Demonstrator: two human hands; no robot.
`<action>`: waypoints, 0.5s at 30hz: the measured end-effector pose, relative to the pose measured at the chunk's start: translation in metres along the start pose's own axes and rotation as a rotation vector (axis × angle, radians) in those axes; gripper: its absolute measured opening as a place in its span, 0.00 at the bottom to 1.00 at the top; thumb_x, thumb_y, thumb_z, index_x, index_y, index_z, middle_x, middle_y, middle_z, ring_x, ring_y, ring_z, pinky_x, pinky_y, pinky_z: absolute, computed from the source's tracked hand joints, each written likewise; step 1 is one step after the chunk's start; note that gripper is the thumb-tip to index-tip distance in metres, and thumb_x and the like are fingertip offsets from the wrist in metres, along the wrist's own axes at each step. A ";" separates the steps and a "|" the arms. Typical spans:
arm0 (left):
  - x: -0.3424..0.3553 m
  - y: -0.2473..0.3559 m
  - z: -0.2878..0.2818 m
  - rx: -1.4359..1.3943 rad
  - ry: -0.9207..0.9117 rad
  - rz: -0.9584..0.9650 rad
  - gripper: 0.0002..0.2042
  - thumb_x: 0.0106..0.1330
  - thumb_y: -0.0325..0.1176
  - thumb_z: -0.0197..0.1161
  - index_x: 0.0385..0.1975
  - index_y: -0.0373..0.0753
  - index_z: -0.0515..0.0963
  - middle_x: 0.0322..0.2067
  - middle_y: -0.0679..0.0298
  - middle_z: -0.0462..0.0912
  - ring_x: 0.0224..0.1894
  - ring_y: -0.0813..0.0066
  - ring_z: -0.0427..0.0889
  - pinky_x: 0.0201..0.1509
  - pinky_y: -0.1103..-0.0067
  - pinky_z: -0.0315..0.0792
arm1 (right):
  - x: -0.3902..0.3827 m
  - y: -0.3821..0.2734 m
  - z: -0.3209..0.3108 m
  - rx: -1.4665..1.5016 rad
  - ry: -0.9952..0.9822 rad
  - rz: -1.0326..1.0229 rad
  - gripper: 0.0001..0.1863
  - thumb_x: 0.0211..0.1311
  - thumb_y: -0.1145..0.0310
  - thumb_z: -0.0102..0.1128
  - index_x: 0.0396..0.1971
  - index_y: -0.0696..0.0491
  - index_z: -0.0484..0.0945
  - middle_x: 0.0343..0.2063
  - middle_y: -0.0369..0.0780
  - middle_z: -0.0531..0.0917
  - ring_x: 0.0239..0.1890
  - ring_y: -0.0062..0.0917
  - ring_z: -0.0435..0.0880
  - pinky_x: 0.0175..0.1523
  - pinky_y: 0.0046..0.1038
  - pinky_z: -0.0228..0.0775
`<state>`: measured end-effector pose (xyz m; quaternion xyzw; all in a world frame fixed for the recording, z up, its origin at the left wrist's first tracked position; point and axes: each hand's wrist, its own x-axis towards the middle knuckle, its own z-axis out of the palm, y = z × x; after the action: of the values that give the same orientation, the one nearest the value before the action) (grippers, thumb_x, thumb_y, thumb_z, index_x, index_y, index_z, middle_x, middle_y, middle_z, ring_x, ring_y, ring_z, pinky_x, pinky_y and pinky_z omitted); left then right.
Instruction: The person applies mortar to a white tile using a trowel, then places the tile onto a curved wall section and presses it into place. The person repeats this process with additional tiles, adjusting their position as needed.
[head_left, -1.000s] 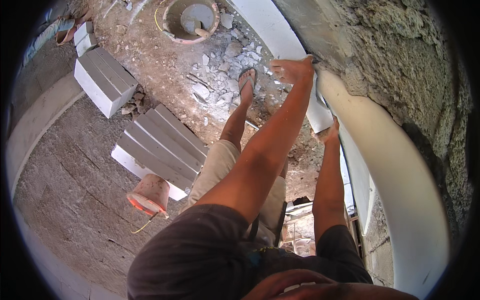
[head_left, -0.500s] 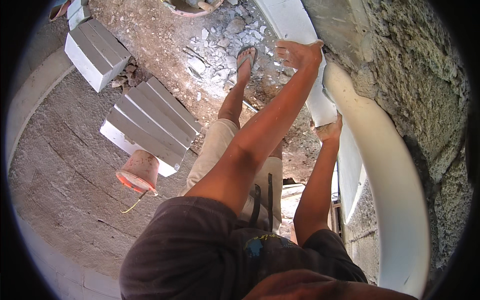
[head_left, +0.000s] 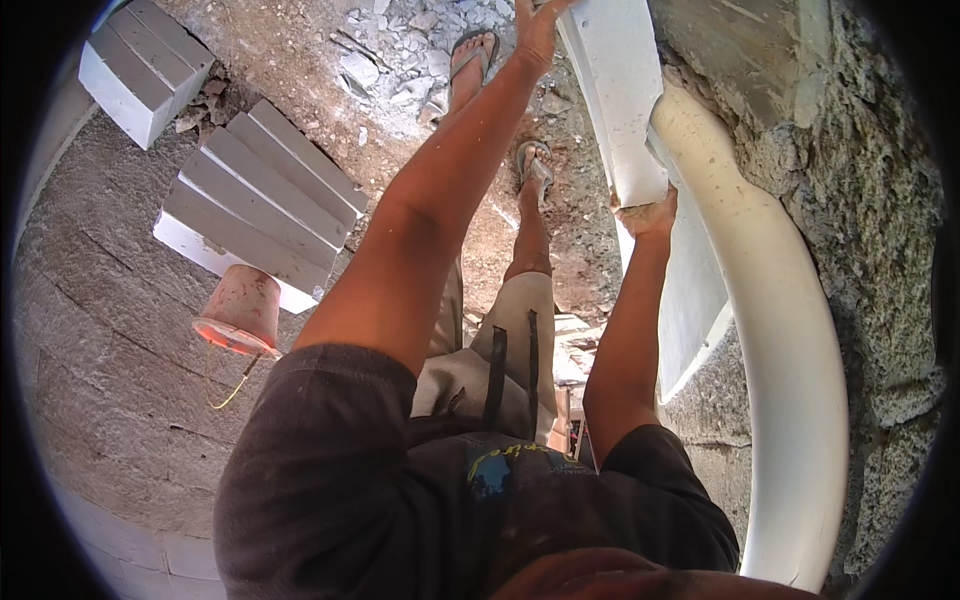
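Note:
A long white block (head_left: 622,100) slants down from the top edge, its lower end rough and chipped. Around that lower end curl the fingers of my right hand (head_left: 648,213), gripping it from below. My left hand (head_left: 538,32) is at the block's left edge higher up, with its thumb against it; part of that hand is cut off by the picture's top. Beside the block, to the right, runs a thick, smooth, cream-coloured pipe-like form (head_left: 775,300). Another white panel (head_left: 690,300) stands below my right hand, next to that form.
Stacked grey-white blocks (head_left: 265,190) lie to the left, with a second stack (head_left: 150,65) farther off. A reddish bucket (head_left: 240,305) with a yellow handle tips against the nearer stack. White rubble (head_left: 410,75) covers the dirt by my sandalled feet. A rough wall (head_left: 870,200) rises at right.
Along the block's left edge, my left hand has shifted up and left, partly out of view. My right hand has stayed at the lower end. The view has moved, and my second foot now shows.

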<state>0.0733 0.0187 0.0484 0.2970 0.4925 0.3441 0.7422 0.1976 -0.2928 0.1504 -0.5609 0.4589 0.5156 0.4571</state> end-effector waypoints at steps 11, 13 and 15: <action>0.056 -0.115 -0.042 0.633 0.190 0.108 0.19 0.67 0.40 0.67 0.51 0.35 0.80 0.41 0.48 0.86 0.44 0.54 0.85 0.50 0.65 0.78 | -0.034 -0.006 0.011 -0.017 0.032 0.015 0.31 0.69 0.36 0.43 0.62 0.41 0.70 0.56 0.37 0.76 0.52 0.34 0.78 0.40 0.47 0.72; 0.060 -0.122 -0.046 0.747 0.214 0.168 0.18 0.68 0.38 0.66 0.53 0.35 0.80 0.39 0.48 0.87 0.42 0.52 0.85 0.48 0.65 0.78 | -0.039 -0.007 0.012 -0.035 0.052 0.002 0.31 0.70 0.36 0.43 0.62 0.42 0.70 0.56 0.37 0.76 0.52 0.33 0.78 0.40 0.46 0.73; 0.057 -0.115 -0.047 0.943 0.212 0.156 0.19 0.68 0.35 0.65 0.55 0.34 0.78 0.38 0.53 0.87 0.41 0.56 0.86 0.47 0.66 0.78 | -0.044 -0.008 0.015 -0.052 0.030 -0.014 0.31 0.70 0.37 0.42 0.62 0.42 0.70 0.56 0.37 0.77 0.51 0.33 0.78 0.40 0.46 0.73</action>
<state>0.0700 0.0015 -0.0875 0.6002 0.6438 0.1665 0.4446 0.2006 -0.2751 0.1941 -0.5833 0.4482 0.5158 0.4391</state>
